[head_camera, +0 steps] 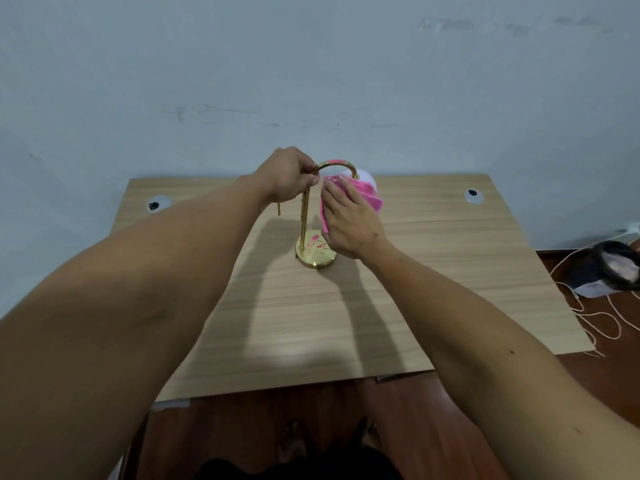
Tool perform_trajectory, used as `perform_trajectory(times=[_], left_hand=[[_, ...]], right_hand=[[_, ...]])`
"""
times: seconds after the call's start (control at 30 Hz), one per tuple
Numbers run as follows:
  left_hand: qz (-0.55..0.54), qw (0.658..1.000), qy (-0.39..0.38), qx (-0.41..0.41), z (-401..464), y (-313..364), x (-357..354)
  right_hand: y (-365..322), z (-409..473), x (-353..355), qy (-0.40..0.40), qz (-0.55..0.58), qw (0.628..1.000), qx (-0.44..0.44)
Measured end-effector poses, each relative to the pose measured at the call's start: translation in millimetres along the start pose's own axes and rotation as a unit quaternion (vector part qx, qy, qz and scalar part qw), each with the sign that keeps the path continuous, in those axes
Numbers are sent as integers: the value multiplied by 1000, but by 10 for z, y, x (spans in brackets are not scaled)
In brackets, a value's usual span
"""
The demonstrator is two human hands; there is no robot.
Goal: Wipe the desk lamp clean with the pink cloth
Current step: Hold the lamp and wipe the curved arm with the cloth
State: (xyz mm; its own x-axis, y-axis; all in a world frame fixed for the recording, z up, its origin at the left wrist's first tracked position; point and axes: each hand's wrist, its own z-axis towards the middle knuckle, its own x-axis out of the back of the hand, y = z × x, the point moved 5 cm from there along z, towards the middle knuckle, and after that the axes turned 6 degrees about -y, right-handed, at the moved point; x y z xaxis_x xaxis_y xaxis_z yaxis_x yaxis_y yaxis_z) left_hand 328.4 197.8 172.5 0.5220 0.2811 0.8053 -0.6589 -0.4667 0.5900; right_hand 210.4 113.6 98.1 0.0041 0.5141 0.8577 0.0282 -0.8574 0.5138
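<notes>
Steadying the desk lamp near the middle of the wooden counter, the left hand is clenched around the top of the brass stem, right where it starts to bend into the arch. The right hand is pressed flat against the pink cloth, fingers spread over it, pushing the folded fabric up against the white shade that hangs from the far end of the arch.

That lamp looks top-heavy to me: a thin, stiff metal stem rising from a small round base, with the shade out to one side. Polished brass will be slick, so a firm grip high on the stem, as now, seems the sensible hold while the other hand rubs. The shade looks like the fragile part, so light pressure there. The cloth is soft and limp and will wrap to any curve.

Long axis of the lamp runs upright from the base, then the arch curls over to the person's right, with the shade pointing down toward the counter. Pink streaks show on the shiny base, most likely the cloth's reflection. A thin pull rod dangles below the left hand.
</notes>
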Motion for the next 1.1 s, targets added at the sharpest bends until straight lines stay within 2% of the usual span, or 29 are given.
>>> perform_trajectory(times=[0.2, 0.4, 0.47, 0.5, 0.53, 0.57, 0.6, 0.67, 0.7, 0.73, 0.77, 0.8, 0.9, 0.97, 1.0, 1.03, 1.1], left_hand=[[-3, 1000, 1, 1, 19, -7, -3], [-15, 1000, 0, 10, 11, -29, -18], [-20, 1000, -3, 14, 10, -31, -21], [-21, 1000, -4, 16, 8, -30, -21], [-24, 1000, -4, 18, 7, -30, -20], [-27, 999, -3, 19, 8, -32, -19], [-29, 999, -3, 21, 6, -34, -19], [-26, 999, -4, 21, 1, -28, -19], [-23, 999, -4, 21, 3, -27, -21], [-23, 999, -4, 22, 7, -27, -22], [-23, 999, -5, 23, 11, -29, -22], [-25, 999, -5, 25, 10, -27, -19], [-25, 999, -7, 25, 2, -17, -16], [-22, 999, -7, 24, 0, -11, -12], [-21, 999, -6, 23, -1, -4, -8], [-20, 1000, -6, 23, -1, 1, -6], [-19, 1000, -5, 20, -6, 8, -9]], right_hand=[[51, -362, -206, 22, 10, 998, 51], [43, -689, -513, -18, 59, 995, 73], [33, -818, -580, -20, 114, 992, 60], [61, -886, -601, -32, 175, 984, 25], [126, -959, -613, -55, 266, 961, -45], [220, -1019, -675, -64, 377, 912, -148], [342, -1083, -720, -48, 477, 833, -276], [519, -1210, -751, 20, 613, 629, -477], [581, -1220, -776, 49, 657, 539, -525], [643, -1192, -745, 70, 684, 475, -549], [703, -1136, -689, 87, 702, 436, -557], [776, -1059, -615, 108, 709, 415, -559], [973, -801, -280, 187, 721, 385, -545], [976, -566, -37, 204, 748, 396, -492], [947, -452, 71, 201, 762, 420, -450], [894, -347, 126, 193, 767, 459, -404], [657, -239, 167, 153, 731, 588, -312]])
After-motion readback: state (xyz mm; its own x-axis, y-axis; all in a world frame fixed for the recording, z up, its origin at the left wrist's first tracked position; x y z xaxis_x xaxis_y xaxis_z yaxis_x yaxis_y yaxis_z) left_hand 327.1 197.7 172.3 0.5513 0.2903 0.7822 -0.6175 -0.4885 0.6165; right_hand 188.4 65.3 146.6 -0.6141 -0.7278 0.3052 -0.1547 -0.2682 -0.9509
